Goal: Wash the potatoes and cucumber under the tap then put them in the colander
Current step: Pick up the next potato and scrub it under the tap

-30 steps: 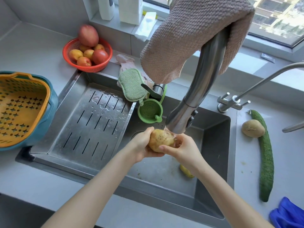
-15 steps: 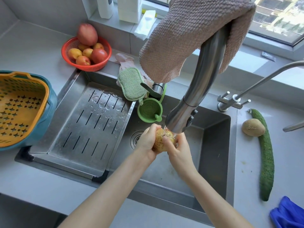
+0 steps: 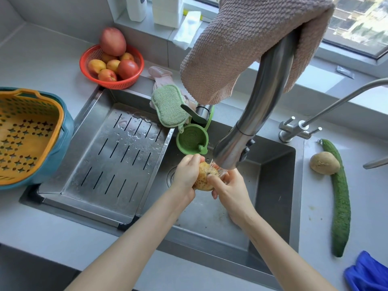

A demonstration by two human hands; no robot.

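Observation:
Over the sink, a wet yellow potato [image 3: 203, 177] sits under water running from the steel tap [image 3: 228, 152]. My left hand [image 3: 185, 173] grips its left side. My right hand [image 3: 230, 189] curls round its right side, fingers over the skin. A second, dry potato [image 3: 324, 163] lies on the counter right of the sink, touching a long green cucumber [image 3: 341, 198]. The orange colander [image 3: 25, 135], sitting in a teal bowl, stands at the far left with nothing in it.
A slotted steel drain tray [image 3: 113, 158] fills the sink's left half. A red fruit basket [image 3: 112, 66], green sponge [image 3: 168, 106] and green strainer [image 3: 192, 141] sit behind. A brown towel [image 3: 247, 43] drapes the tap. A second thin faucet [image 3: 298, 129] and blue cloth [image 3: 367, 271] are right.
Both hands have turned the potato under the stream from lying sideways to more upright, and closed in tighter round it. The view shifted slightly.

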